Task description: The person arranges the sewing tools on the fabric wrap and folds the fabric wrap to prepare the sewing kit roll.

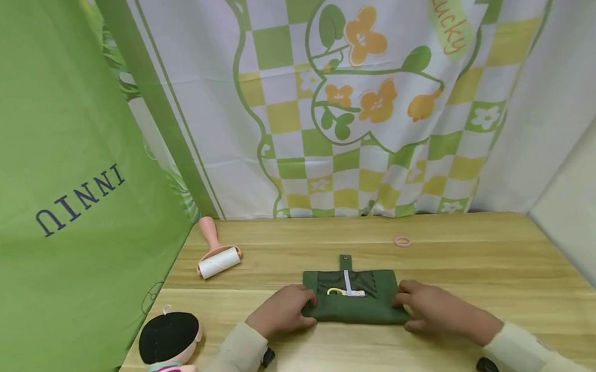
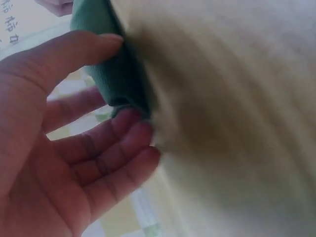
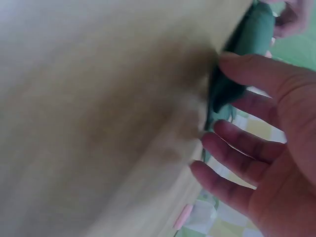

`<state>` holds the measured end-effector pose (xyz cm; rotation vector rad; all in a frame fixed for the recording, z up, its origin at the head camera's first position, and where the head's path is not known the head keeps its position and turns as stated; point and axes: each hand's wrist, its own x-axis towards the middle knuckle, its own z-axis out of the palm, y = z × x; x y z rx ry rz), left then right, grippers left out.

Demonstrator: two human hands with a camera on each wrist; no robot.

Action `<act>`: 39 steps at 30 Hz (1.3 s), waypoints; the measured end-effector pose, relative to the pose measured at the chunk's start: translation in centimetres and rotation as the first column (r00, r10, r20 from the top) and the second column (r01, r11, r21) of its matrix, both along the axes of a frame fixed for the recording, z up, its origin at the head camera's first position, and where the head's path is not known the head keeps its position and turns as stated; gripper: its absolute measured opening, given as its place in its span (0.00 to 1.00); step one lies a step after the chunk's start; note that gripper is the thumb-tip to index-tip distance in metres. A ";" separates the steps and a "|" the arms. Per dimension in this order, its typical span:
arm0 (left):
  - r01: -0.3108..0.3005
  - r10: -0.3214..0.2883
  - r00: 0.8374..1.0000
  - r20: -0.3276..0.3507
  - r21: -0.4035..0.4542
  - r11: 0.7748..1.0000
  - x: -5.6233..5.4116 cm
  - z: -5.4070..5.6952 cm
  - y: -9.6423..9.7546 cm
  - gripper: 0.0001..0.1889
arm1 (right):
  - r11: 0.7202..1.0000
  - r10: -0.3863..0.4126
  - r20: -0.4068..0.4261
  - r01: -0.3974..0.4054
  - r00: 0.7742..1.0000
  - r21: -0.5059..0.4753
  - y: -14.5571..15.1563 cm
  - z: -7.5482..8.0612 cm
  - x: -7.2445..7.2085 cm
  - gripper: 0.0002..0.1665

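Note:
A dark green fabric pouch (image 1: 355, 313) lies on the table, its near part folded over in a thick roll. At its left end my left hand (image 1: 286, 310) pinches the fold, thumb on the near side and index finger on the far side, as the left wrist view shows. My right hand (image 1: 431, 309) grips the right end the same way. On the pouch's dark inner panel, a yellow loop (image 1: 336, 291) and a small whitish piece (image 1: 356, 293) show beside a white strap (image 1: 347, 281). A snap tab (image 1: 346, 261) sticks out from the far edge.
A lint roller (image 1: 219, 262) with a pink handle lies at the table's back left. Toward the back right is a pink ring (image 1: 402, 241). A doll (image 1: 169, 350) in a striped top is at the front left, near my left sleeve. Curtains border the wooden table (image 1: 484, 260).

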<state>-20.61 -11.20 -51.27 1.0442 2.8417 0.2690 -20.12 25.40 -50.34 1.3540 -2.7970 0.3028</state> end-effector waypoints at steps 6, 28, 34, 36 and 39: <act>0.036 -0.038 0.996 -0.078 -0.027 0.999 0.3 1.0 0.0 0.09 | 0.999 0.004 -0.063 -0.006 0.998 -0.033 0.0 -0.4 0.4 0.14; -0.345 0.288 0.915 0.283 0.178 0.921 -2.8 0.6 0.9 0.13 | 0.911 -0.176 0.454 0.319 0.873 -0.261 -1.5 -1.6 -4.6 0.08; -0.424 0.363 0.883 0.297 0.172 0.889 -2.5 1.1 1.3 0.18 | 0.908 -0.192 0.475 0.339 0.859 -0.246 -2.1 -1.4 -4.8 0.07; -0.424 0.363 0.883 0.298 0.175 0.888 -2.6 1.2 1.4 0.19 | 0.906 -0.214 0.472 0.354 0.855 -0.230 -2.3 -1.4 -4.8 0.06; -0.417 0.357 0.887 0.294 0.175 0.892 -2.8 1.1 1.3 0.18 | 0.910 -0.245 0.449 0.364 0.859 -0.199 -2.6 -1.5 -4.5 0.04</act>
